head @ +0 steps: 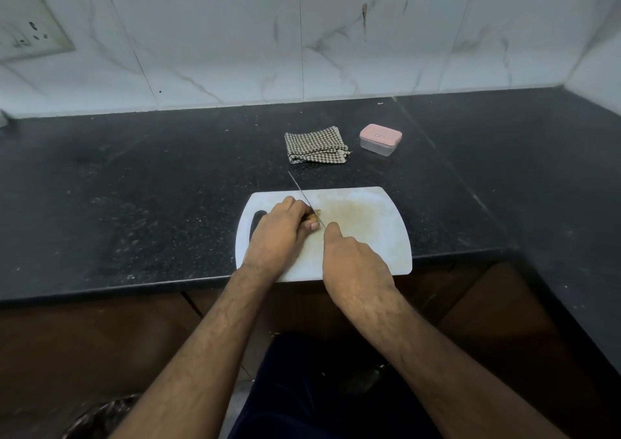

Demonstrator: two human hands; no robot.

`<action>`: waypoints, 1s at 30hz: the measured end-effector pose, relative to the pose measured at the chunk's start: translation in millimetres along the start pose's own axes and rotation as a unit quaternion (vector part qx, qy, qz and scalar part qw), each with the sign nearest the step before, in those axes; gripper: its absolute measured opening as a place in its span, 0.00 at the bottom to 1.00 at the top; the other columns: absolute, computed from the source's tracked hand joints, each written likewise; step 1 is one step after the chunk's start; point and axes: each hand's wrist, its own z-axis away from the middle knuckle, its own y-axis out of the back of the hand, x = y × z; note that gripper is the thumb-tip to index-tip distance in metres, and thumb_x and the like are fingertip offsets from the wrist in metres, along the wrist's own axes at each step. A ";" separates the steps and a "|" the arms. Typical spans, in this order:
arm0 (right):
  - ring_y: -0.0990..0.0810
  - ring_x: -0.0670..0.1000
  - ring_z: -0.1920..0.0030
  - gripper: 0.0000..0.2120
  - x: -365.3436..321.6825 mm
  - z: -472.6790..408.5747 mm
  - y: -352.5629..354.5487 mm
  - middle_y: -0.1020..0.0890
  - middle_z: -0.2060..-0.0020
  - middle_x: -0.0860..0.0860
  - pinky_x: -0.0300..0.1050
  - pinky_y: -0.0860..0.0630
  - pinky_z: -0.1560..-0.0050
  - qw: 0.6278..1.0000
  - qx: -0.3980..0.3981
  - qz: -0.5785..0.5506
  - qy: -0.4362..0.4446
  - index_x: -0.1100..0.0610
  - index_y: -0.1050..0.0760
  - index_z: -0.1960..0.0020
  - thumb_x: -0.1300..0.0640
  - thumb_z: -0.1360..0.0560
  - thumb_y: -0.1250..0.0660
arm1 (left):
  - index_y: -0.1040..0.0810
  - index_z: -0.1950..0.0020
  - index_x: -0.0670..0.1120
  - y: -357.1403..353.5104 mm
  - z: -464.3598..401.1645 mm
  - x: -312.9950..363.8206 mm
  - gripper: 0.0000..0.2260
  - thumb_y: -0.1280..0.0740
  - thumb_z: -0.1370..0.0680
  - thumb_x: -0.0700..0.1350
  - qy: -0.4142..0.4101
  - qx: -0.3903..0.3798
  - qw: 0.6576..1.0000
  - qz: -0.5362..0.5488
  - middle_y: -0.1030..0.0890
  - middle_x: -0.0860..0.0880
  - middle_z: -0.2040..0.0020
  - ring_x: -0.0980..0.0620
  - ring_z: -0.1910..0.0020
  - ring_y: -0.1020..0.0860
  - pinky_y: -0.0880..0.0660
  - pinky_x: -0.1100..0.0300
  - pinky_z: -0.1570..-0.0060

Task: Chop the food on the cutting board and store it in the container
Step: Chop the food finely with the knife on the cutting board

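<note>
We see the cutting board (369, 223) at the desk's near edge | left hand (280, 228) fingers pinch the food (313, 217) on it | right hand (353, 260) fingers grasp the knife (304, 196) across the food | lidded container (380, 139) beyond the board.

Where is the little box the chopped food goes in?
Look at the black counter by the tiled wall. Behind the white cutting board lies a checked cloth, and the container stands just right of it. It is a small clear tub with a pink lid.
</note>
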 end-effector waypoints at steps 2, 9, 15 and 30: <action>0.28 0.50 0.60 0.17 -0.5 -1.4 0.1 0.30 0.61 0.49 0.47 0.31 0.63 1.000 -0.001 -0.002 -0.002 0.55 0.39 0.33 0.65 0.20 0.43 | 0.23 0.43 0.47 0.2 -0.4 0.5 0.10 0.37 0.17 0.53 0.002 0.003 1.000 0.005 0.26 0.52 0.50 0.53 0.52 0.27 0.30 0.54 0.52; 0.31 0.48 0.64 0.18 3.6 -15.4 5.2 0.32 0.63 0.49 0.45 0.35 0.68 0.999 -0.040 -0.004 -0.019 0.53 0.38 0.32 0.64 0.20 0.43 | 0.22 0.42 0.47 -1.1 -2.2 -2.8 0.09 0.35 0.17 0.51 -0.014 0.004 1.000 0.018 0.25 0.53 0.50 0.52 0.50 0.27 0.27 0.50 0.49; 0.29 0.50 0.61 0.16 -0.7 -26.8 13.6 0.33 0.62 0.50 0.47 0.33 0.65 0.997 -0.072 0.008 -0.018 0.54 0.37 0.33 0.63 0.20 0.45 | 0.21 0.40 0.47 -0.5 -0.8 -5.1 0.10 0.33 0.18 0.50 0.001 0.002 0.997 0.072 0.23 0.53 0.48 0.53 0.47 0.25 0.26 0.51 0.43; 0.22 0.53 0.54 0.13 17.7 -12.1 27.9 0.26 0.57 0.52 0.50 0.23 0.57 0.997 -0.044 -0.039 -0.048 0.56 0.35 0.33 0.59 0.18 0.44 | 0.22 0.32 0.52 5.7 -2.6 -16.4 0.13 0.35 0.16 0.45 0.081 -0.048 0.970 0.225 0.23 0.59 0.41 0.61 0.38 0.25 0.28 0.58 0.33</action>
